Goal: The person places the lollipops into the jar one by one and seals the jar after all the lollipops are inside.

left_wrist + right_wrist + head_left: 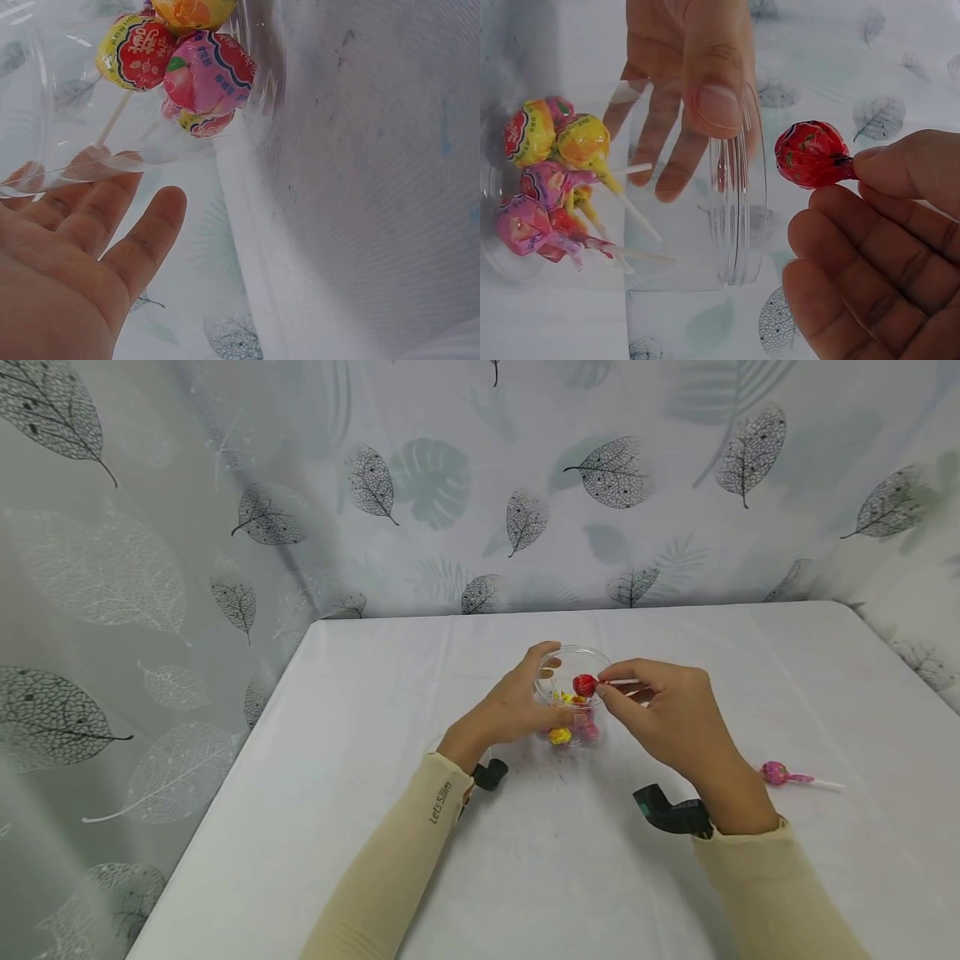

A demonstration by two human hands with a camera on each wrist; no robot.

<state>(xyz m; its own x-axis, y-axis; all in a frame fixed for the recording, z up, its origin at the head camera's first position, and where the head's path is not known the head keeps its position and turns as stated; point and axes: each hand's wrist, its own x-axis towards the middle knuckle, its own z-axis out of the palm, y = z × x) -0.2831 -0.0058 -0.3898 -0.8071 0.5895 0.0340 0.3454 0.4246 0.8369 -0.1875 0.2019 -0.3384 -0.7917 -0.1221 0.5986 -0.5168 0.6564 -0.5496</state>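
Note:
My left hand grips a clear plastic jar near its rim, the thumb on the near side and the fingers round the far side. Several wrapped lollipops lie at the jar's bottom, among them a yellow one and a pink one, with white sticks leaning toward the mouth. A red-wrapped lollipop is pinched between thumb and forefinger of my right hand, at the base of its wrapper. Its head is just outside the jar's open mouth in the right wrist view.
A pink lollipop with a white stick lies on the white-covered table, right of my right wrist. Behind my left wrist shows a faint clear curved edge, mostly hidden. A leaf-patterned curtain hangs behind the table and along its sides.

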